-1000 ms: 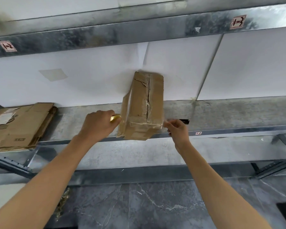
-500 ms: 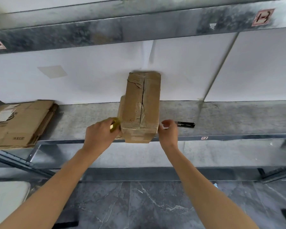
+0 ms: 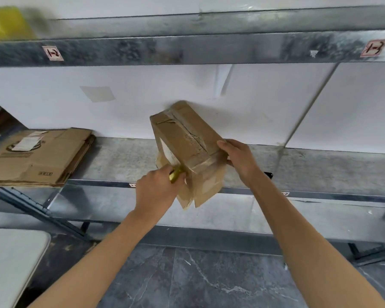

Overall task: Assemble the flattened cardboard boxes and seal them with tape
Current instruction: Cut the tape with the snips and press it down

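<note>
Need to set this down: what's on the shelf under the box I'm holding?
Grey shelf shows around the box; a black object peeks past the right hand. The patch directly beneath is hidden.

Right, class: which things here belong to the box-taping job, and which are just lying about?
Job: box, gripped by the right hand; yellow tool in the left hand; flat cardboard stack.
Lying about: black item behind the right wrist; blurred yellow thing on the top shelf; white table.
</note>
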